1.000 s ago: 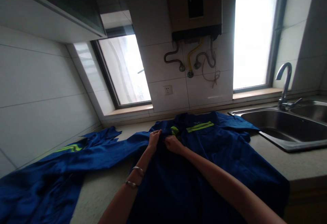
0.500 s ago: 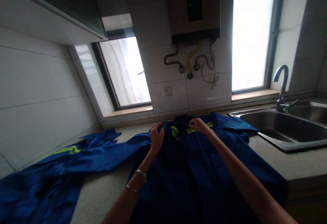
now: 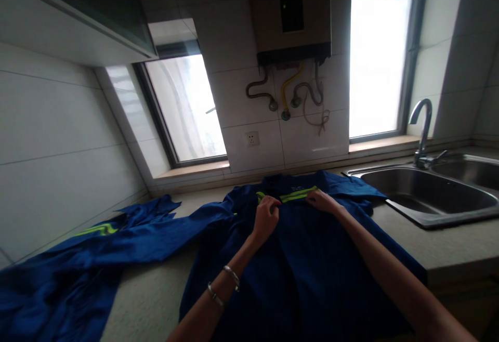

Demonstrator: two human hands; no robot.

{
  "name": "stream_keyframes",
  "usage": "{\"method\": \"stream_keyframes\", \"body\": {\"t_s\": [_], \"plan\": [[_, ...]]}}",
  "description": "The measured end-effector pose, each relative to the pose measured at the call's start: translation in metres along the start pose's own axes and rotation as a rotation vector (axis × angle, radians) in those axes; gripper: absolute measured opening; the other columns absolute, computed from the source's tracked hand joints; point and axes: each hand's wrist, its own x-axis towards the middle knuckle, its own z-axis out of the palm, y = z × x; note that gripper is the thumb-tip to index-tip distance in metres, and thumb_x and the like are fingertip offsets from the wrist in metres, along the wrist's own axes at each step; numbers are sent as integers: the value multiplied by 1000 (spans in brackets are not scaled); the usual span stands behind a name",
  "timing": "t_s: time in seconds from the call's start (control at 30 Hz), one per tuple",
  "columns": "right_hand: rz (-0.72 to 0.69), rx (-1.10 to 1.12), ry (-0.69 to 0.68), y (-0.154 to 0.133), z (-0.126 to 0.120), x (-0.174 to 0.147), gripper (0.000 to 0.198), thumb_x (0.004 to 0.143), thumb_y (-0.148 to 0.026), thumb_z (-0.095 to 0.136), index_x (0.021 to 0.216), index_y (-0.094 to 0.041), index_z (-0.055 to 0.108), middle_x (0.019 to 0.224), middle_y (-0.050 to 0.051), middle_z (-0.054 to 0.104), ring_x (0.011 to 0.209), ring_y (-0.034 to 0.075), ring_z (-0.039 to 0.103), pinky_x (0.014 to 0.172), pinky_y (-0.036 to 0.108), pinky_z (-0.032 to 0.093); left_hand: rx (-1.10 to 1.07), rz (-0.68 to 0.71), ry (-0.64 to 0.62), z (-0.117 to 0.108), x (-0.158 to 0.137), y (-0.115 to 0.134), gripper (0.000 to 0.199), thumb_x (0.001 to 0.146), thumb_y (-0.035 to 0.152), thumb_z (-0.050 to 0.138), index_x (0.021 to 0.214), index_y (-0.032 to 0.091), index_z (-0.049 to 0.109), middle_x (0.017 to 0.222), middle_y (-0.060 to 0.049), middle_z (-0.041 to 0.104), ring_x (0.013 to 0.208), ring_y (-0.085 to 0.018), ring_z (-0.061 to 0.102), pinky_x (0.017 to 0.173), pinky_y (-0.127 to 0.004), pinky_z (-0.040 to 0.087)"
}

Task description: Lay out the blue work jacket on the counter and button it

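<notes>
A dark blue work jacket (image 3: 312, 259) with yellow-green reflective stripes (image 3: 298, 195) lies spread on a speckled countertop (image 3: 156, 290). One long sleeve (image 3: 117, 238) stretches away to the left. My left hand (image 3: 266, 217), two bracelets on its wrist, pinches the fabric at the jacket's chest just below the stripe. My right hand (image 3: 323, 201) rests on the cloth by the right end of the stripe, fingers curled onto it.
A steel sink (image 3: 429, 196) with a curved tap (image 3: 423, 129) sits to the right. Behind are tiled walls, two windows, a socket (image 3: 251, 138) and a water heater (image 3: 290, 14) with hoses. A cupboard (image 3: 78, 14) hangs at the upper left.
My hands were together at the jacket's front, then spread apart near the collar. Now the left hand has moved right to the chest and the right sits at the stripe's end.
</notes>
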Motion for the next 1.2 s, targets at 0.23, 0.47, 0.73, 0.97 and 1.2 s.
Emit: {"method": "stream_keyframes", "body": {"t_s": [0.23, 0.47, 0.73, 0.97, 1.2], "plan": [[68, -24, 150, 0, 6, 6, 28, 89, -25, 38, 83, -16, 63, 81, 6, 65, 78, 16, 59, 74, 24, 40, 114, -174, -217, 73, 16, -10, 22, 82, 28, 49, 81, 13, 65, 82, -9, 66, 78, -18, 61, 73, -27, 44], [56, -36, 261, -9, 3, 9, 24, 90, -22, 38, 86, -17, 61, 86, 5, 64, 84, 15, 59, 77, 24, 40, 197, -508, -387, 131, 30, -9, 53, 76, 60, 49, 91, 12, 65, 94, -17, 66, 89, -28, 62, 70, -32, 45], [-46, -61, 245, -35, -1, 7, 26, 92, -24, 36, 84, -18, 60, 86, 4, 63, 84, 13, 58, 76, 22, 40, 138, -542, -274, 144, 29, -11, 36, 84, 42, 42, 89, 15, 65, 94, -15, 66, 89, -27, 62, 69, -31, 44], [-3, 79, 353, -32, 7, 10, 22, 89, -24, 39, 84, -18, 60, 85, 4, 64, 83, 14, 58, 77, 24, 41, -35, -379, -189, 148, 29, -23, 21, 79, 19, 46, 75, 10, 65, 74, -9, 66, 69, -17, 59, 60, -23, 39], [115, 379, 416, -23, 16, 15, 27, 83, -33, 43, 72, -17, 61, 73, 3, 64, 69, 16, 57, 68, 25, 41, -84, -313, -220, 145, 26, -22, 17, 76, 13, 47, 73, 11, 64, 74, -8, 66, 69, -16, 58, 60, -24, 39]]}}
